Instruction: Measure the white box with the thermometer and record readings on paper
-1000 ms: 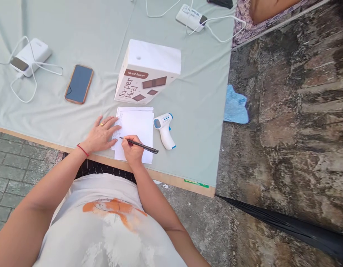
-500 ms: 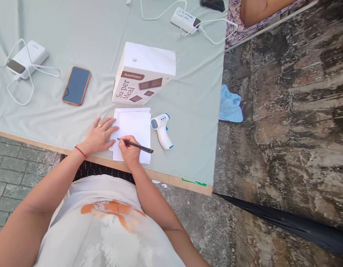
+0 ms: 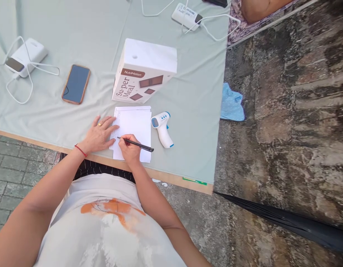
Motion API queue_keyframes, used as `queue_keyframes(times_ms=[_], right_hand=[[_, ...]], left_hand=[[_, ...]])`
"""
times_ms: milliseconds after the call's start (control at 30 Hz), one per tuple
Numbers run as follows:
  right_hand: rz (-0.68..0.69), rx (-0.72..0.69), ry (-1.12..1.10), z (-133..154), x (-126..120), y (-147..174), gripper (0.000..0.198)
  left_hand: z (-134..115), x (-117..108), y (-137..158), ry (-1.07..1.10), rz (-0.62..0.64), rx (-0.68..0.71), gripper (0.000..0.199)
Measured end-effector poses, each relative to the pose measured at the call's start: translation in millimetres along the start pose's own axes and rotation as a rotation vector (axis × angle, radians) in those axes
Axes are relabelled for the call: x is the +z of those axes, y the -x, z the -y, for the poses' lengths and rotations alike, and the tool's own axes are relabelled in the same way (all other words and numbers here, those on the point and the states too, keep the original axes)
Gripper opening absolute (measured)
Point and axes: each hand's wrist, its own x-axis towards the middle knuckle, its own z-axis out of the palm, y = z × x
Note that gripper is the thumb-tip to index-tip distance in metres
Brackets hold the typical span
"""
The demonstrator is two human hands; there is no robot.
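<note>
My right hand (image 3: 129, 149) pinches a black pen (image 3: 140, 145), its tip at the left part of a white sheet of paper (image 3: 135, 124). Small handwriting runs down the paper's left side; the rest of the visible sheet looks blank. My left hand (image 3: 99, 135) lies flat with spread fingers, the fingertips on the paper's left edge. A white and blue infrared thermometer (image 3: 163, 129) lies just right of the paper. Behind the paper stands a white box (image 3: 149, 59) marked "NutriMotion Super Meal".
A phone (image 3: 76, 84) in a brown case lies left of the box. White power banks with cables, one at left (image 3: 32, 53) and one at the back (image 3: 186, 15), rest on the cloth-covered table (image 3: 193, 111). A blue cloth (image 3: 232, 102) hangs by the right edge. Part of another person (image 3: 256, 9) shows at top right.
The view has shifted very slightly, so the table things sit a little higher in the picture. Both hands keep their places, and the pen stays at nearly the same spot on the paper.
</note>
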Motion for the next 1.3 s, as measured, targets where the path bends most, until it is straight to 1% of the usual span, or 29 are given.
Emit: queue_keyframes(times_ms=[133,267,667,867,1033,1200,1300], right_hand=[[-0.018,0.000,-0.015,0.6,0.2,-0.1,0.011],[-0.002,0.006,-0.011,0.2,0.5,-0.4,0.011],[-0.010,-0.012,0.020,0.3,-0.4,-1.0,0.010],[-0.017,-0.012,0.017,1.8,-1.6,-0.8,0.010],[0.009,-0.012,0.014,1.8,-2.4,0.0,0.011],[-0.062,0.009,-0.010,1.1,-2.4,2.0,0.012],[-0.066,0.011,-0.016,0.6,-1.8,1.8,0.012]], left_hand=[[-0.3,0.0,0.2,-0.008,0.005,0.006,0.051],[0.1,-0.3,-0.2,-0.012,0.003,0.000,0.051],[0.7,0.7,-0.1,0.019,-0.014,0.004,0.050],[-0.3,-0.2,0.3,0.005,0.001,0.005,0.050],[-0.1,-0.3,0.0,0.014,-0.009,0.006,0.049],[0.1,0.0,0.0,0.019,-0.011,0.008,0.049],[0.2,-0.1,-0.3,0.018,-0.009,0.007,0.049]])
